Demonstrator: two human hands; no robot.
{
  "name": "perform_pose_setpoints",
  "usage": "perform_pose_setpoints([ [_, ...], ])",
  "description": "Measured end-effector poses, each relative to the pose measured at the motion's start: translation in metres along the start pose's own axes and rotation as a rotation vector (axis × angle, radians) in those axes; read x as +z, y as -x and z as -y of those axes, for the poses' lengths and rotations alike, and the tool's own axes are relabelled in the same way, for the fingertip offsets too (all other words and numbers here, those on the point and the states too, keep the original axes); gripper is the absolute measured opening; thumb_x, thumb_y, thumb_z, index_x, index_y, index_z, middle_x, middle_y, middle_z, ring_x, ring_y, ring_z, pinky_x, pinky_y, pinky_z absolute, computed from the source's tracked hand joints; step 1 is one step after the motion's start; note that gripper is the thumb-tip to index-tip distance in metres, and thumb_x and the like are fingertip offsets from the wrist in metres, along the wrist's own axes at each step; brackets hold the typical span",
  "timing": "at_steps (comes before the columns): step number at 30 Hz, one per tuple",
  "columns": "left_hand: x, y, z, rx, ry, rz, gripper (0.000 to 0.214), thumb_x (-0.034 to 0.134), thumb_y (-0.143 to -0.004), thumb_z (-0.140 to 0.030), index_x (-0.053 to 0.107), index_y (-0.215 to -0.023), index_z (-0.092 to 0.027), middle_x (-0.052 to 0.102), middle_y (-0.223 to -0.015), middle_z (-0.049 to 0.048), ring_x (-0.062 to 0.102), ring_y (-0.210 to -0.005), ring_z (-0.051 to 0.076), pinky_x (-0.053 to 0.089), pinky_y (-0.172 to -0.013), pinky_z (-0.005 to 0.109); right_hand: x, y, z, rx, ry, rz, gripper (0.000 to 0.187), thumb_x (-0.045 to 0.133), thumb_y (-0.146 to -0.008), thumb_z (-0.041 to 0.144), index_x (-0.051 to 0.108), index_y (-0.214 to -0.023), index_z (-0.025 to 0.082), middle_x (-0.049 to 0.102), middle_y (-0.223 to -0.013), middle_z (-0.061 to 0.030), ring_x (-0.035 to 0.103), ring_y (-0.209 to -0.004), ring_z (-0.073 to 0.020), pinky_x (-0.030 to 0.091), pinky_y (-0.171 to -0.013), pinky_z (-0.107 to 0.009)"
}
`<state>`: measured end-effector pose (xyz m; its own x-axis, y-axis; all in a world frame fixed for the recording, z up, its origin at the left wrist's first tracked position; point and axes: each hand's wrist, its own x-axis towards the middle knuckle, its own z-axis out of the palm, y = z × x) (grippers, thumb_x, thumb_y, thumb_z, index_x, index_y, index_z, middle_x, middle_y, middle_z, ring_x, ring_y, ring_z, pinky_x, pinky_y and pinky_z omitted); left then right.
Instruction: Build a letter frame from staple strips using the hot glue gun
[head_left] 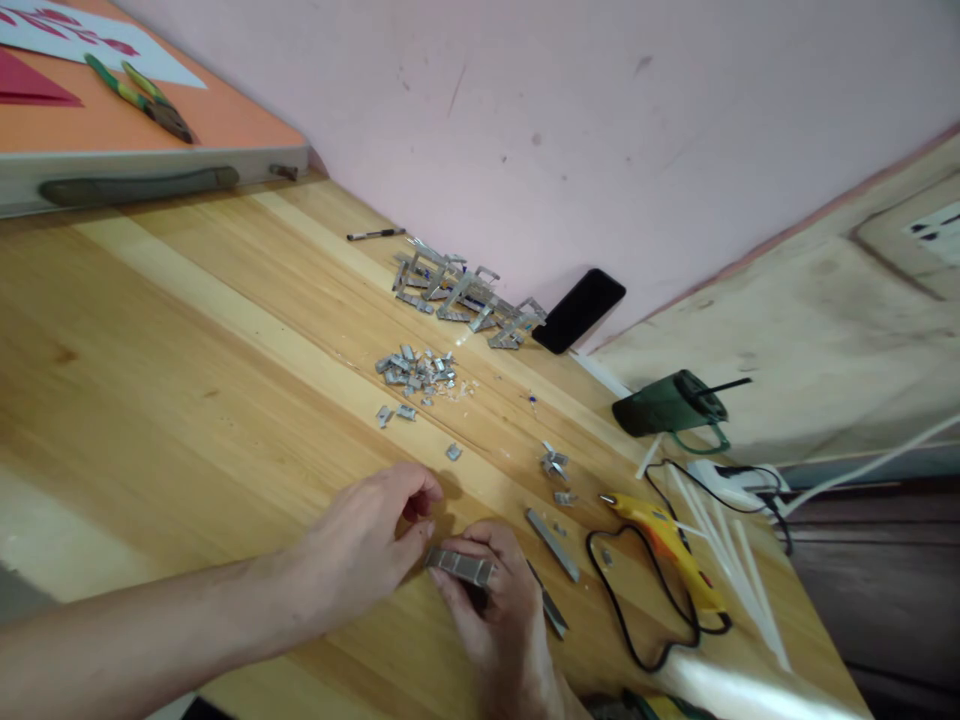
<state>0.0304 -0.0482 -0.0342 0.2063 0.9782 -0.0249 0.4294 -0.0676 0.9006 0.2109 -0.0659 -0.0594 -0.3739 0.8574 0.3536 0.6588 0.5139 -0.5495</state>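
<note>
In my right hand [499, 600] is a short grey segmented strip [461, 567], pinched between thumb and fingers with its panelled face up. My left hand [371, 530] is just left of the strip's end, its fingers curled and the thumb apart from the index finger; nothing shows between them. A long grey bar [553, 545] lies right of my right hand, and a second dark grey bar [550, 600] is partly covered by that hand. One small grey piece [454, 452] rests on the wooden table beyond my left hand.
Beyond are a heap of small grey pieces [416, 370], several grey frames [465, 295], a pen [375, 235] and a phone [581, 310]. At right are a yellow glue gun [667, 545] with black cord, white glue sticks [739, 570] and a green mug [667, 402]. Pliers [142, 100] lie upper left.
</note>
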Motion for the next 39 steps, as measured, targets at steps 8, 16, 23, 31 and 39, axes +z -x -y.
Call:
perform_pose_setpoints([
  [8, -0.001, 0.001, -0.001, -0.037, 0.021, 0.035, 0.016, 0.048, -0.075, -0.014, 0.057, -0.086, -0.02, 0.065, -0.081, 0.0, 0.061, -0.074, 0.016, 0.047, -0.068, 0.028, -0.001, -0.001, 0.0, -0.037, -0.019, -0.002, 0.011, 0.062, -0.076, 0.017, 0.063, -0.087, 0.016, 0.058, -0.08, -0.0064, 0.059, -0.072, -0.0178, 0.05, -0.061, -0.031],
  [16, 0.0, 0.001, 0.001, -0.002, -0.036, 0.047, 0.014, 0.051, -0.077, -0.016, 0.059, -0.087, -0.021, 0.065, -0.083, -0.0009, 0.06, -0.077, 0.016, 0.045, -0.068, 0.027, -0.007, -0.005, 0.0, 0.159, -0.29, -0.055, 0.012, 0.063, -0.075, 0.015, 0.066, -0.085, 0.022, 0.06, -0.082, -0.0031, 0.061, -0.074, -0.0151, 0.052, -0.063, -0.025],
  [23, 0.003, 0.003, -0.003, 0.056, -0.136, 0.11, 0.01, 0.057, -0.076, -0.017, 0.059, -0.085, -0.019, 0.063, -0.082, 0.0007, 0.059, -0.074, 0.017, 0.045, -0.063, 0.028, -0.02, -0.016, -0.006, 0.534, -0.792, 0.069, 0.015, 0.073, -0.068, 0.03, 0.069, -0.079, 0.02, 0.067, -0.071, -0.0022, 0.061, -0.064, -0.0143, 0.05, -0.059, -0.024],
  [31, 0.018, 0.008, 0.006, 0.299, -0.12, 0.054, 0.014, 0.059, -0.08, -0.018, 0.058, -0.094, -0.021, 0.065, -0.088, 0.0014, 0.061, -0.081, 0.018, 0.049, -0.072, 0.029, -0.014, -0.014, 0.006, 0.567, -0.972, 0.141, 0.016, 0.073, -0.07, 0.033, 0.073, -0.082, 0.022, 0.066, -0.076, -0.0019, 0.061, -0.075, -0.0165, 0.047, -0.07, -0.026],
  [39, 0.016, 0.008, 0.005, 0.394, -0.077, 0.048, 0.019, 0.052, -0.083, -0.012, 0.06, -0.098, -0.02, 0.065, -0.081, 0.0023, 0.061, -0.074, 0.015, 0.05, -0.066, 0.025, -0.023, -0.008, 0.01, 0.368, -0.571, 0.19, 0.02, 0.059, -0.08, 0.035, 0.063, -0.07, 0.018, 0.057, -0.068, -0.0007, 0.049, -0.066, -0.0141, 0.039, -0.06, -0.025],
])
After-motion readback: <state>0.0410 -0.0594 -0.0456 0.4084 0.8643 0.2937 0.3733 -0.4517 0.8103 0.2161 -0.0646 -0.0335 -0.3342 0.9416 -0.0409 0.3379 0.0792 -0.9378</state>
